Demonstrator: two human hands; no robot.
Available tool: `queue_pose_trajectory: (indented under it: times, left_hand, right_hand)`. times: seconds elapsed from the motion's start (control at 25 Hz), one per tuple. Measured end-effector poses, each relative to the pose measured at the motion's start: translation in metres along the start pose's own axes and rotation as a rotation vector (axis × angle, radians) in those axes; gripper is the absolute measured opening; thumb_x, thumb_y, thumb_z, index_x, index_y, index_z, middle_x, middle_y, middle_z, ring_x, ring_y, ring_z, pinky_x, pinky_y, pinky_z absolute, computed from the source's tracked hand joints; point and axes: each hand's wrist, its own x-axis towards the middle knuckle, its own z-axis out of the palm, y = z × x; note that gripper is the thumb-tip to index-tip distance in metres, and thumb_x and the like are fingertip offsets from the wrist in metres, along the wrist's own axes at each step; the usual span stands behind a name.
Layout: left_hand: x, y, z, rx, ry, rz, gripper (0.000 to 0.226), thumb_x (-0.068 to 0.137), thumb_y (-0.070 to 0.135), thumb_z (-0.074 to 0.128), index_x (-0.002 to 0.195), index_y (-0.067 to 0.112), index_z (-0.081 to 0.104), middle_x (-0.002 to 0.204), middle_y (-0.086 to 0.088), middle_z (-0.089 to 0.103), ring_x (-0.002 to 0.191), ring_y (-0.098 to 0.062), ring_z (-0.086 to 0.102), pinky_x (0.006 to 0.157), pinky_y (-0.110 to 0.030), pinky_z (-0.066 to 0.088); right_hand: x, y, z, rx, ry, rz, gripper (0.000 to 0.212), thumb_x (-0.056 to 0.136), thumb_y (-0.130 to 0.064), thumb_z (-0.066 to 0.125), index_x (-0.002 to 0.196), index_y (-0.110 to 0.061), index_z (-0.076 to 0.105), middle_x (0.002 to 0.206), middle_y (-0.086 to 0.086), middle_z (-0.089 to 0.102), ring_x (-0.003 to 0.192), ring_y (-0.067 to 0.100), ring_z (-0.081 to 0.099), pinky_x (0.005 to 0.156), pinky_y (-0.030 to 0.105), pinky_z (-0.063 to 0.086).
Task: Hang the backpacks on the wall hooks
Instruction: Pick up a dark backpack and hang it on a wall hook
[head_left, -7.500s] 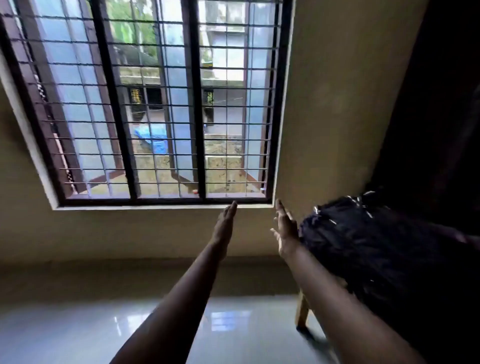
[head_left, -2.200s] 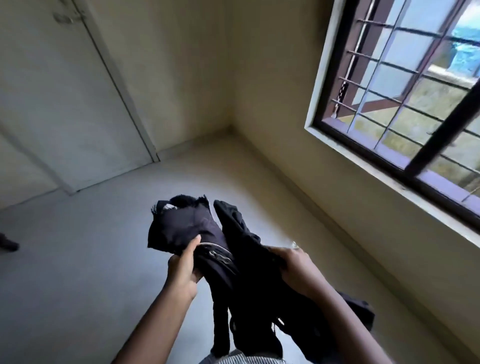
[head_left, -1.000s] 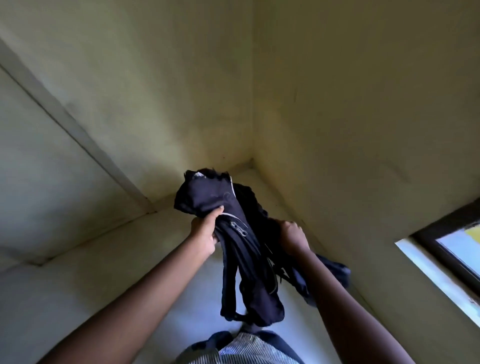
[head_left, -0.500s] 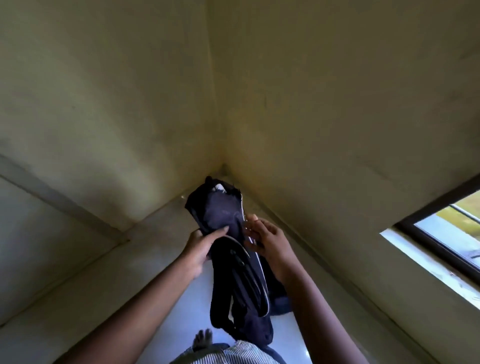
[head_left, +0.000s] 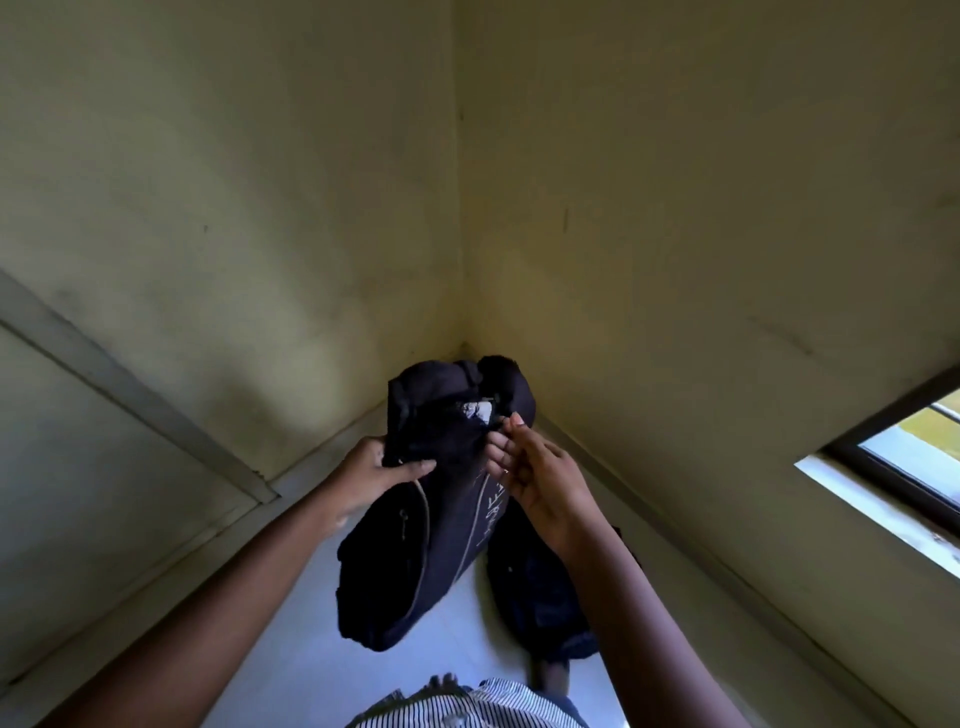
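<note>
I hold a black backpack (head_left: 415, 545) with grey piping up in front of me, facing a room corner. My left hand (head_left: 371, 475) grips its upper left side, thumb across the front fabric. My right hand (head_left: 540, 478) is at its upper right, fingertips pinching the fabric near a white label at the top. The pack's lower part and straps (head_left: 540, 597) hang below my right forearm. No wall hook is in view.
Two yellowish walls meet in a corner (head_left: 460, 260) straight ahead. A door frame (head_left: 135, 400) runs along the left wall. A window (head_left: 904, 457) with a pale sill is at the right edge. Pale floor (head_left: 467, 639) lies below the pack.
The view has turned further into the corner. The backpack has been turned so its front with the piping faces me, and my right hand has shifted up to the top by the label.
</note>
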Motion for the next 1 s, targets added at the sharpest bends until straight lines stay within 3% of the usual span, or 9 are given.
queue_pose_trajectory:
  times: [0.16, 0.4, 0.48, 0.6, 0.72, 0.8, 0.84, 0.92, 1.0]
  left_hand:
    - [-0.006, -0.007, -0.035, 0.156, -0.044, 0.066, 0.014, 0.080, 0.009, 0.068, 0.081, 0.023, 0.066, 0.061, 0.027, 0.068, 0.065, 0.014, 0.061, 0.064, -0.003, 0.045]
    - [-0.026, -0.019, -0.072, 0.403, 0.022, 0.151, 0.029, 0.076, 0.011, 0.072, 0.061, 0.031, 0.058, 0.055, 0.032, 0.064, 0.058, 0.017, 0.057, 0.058, -0.001, 0.040]
    - [-0.031, -0.026, -0.075, 0.503, 0.090, 0.207, 0.038, 0.076, 0.009, 0.072, 0.055, 0.030, 0.048, 0.047, 0.020, 0.059, 0.053, 0.020, 0.054, 0.053, -0.002, 0.036]
    - [-0.037, -0.035, -0.074, 0.544, 0.115, 0.243, 0.040, 0.075, 0.011, 0.073, 0.054, 0.032, 0.047, 0.051, 0.019, 0.053, 0.053, 0.017, 0.054, 0.053, -0.008, 0.036]
    - [-0.046, -0.031, -0.079, 0.534, 0.063, 0.233, 0.017, 0.078, 0.013, 0.071, 0.079, 0.028, 0.065, 0.080, 0.012, 0.066, 0.076, 0.008, 0.060, 0.066, -0.008, 0.045]
    - [-0.049, -0.029, -0.085, 0.569, -0.019, 0.193, 0.034, 0.079, 0.011, 0.069, 0.112, 0.019, 0.065, 0.107, 0.002, 0.068, 0.099, -0.010, 0.064, 0.089, -0.021, 0.050]
    - [-0.053, -0.029, -0.086, 0.563, -0.065, 0.170, 0.041, 0.080, 0.010, 0.068, 0.119, 0.019, 0.061, 0.114, 0.000, 0.067, 0.103, -0.013, 0.064, 0.094, -0.027, 0.050]
    - [-0.061, -0.028, -0.086, 0.528, -0.101, 0.179, 0.042, 0.083, 0.012, 0.065, 0.124, 0.020, 0.058, 0.117, -0.001, 0.066, 0.107, -0.013, 0.063, 0.093, -0.020, 0.049]
    - [-0.067, -0.024, -0.085, 0.489, -0.074, 0.226, 0.042, 0.086, 0.014, 0.060, 0.127, 0.023, 0.054, 0.120, 0.000, 0.064, 0.112, -0.012, 0.059, 0.090, -0.012, 0.044]
  right_hand:
    - [0.008, 0.009, 0.012, -0.183, 0.012, 0.173, 0.034, 0.094, -0.040, 0.047, 0.082, -0.013, 0.063, 0.059, -0.004, 0.061, 0.046, 0.004, 0.051, 0.047, 0.016, 0.042]
    - [0.020, 0.030, 0.044, -0.431, -0.063, 0.369, 0.064, 0.083, -0.070, 0.037, 0.061, -0.013, 0.058, 0.049, -0.004, 0.036, 0.032, 0.006, 0.026, 0.033, 0.017, 0.018]
    - [0.025, 0.039, 0.058, -0.428, -0.032, 0.354, 0.060, 0.079, -0.072, 0.042, 0.064, -0.016, 0.056, 0.054, -0.002, 0.042, 0.034, 0.007, 0.037, 0.034, 0.017, 0.027]
    - [0.033, 0.043, 0.073, -0.367, 0.083, 0.234, 0.030, 0.084, -0.048, 0.058, 0.087, -0.018, 0.061, 0.080, 0.007, 0.063, 0.068, 0.019, 0.059, 0.052, 0.027, 0.047]
    - [0.035, 0.038, 0.078, -0.200, 0.015, 0.180, 0.019, 0.095, -0.020, 0.048, 0.085, -0.018, 0.065, 0.065, -0.001, 0.071, 0.058, 0.014, 0.066, 0.053, 0.024, 0.051]
    - [0.036, 0.044, 0.075, -0.120, 0.019, 0.217, 0.030, 0.099, -0.016, 0.038, 0.080, -0.016, 0.061, 0.047, -0.006, 0.066, 0.043, 0.006, 0.062, 0.057, 0.020, 0.045]
    - [0.033, 0.053, 0.074, -0.154, 0.017, 0.260, 0.034, 0.100, -0.017, 0.034, 0.075, -0.016, 0.057, 0.039, -0.006, 0.058, 0.036, 0.005, 0.055, 0.052, 0.017, 0.040]
    - [0.021, 0.079, 0.076, -0.320, -0.035, 0.349, 0.036, 0.100, -0.021, 0.032, 0.068, -0.015, 0.048, 0.029, -0.006, 0.040, 0.026, 0.004, 0.038, 0.038, 0.015, 0.029]
    - [0.008, 0.093, 0.084, -0.583, -0.101, 0.356, 0.033, 0.098, -0.021, 0.039, 0.068, -0.014, 0.048, 0.037, -0.006, 0.036, 0.028, 0.005, 0.034, 0.035, 0.015, 0.024]
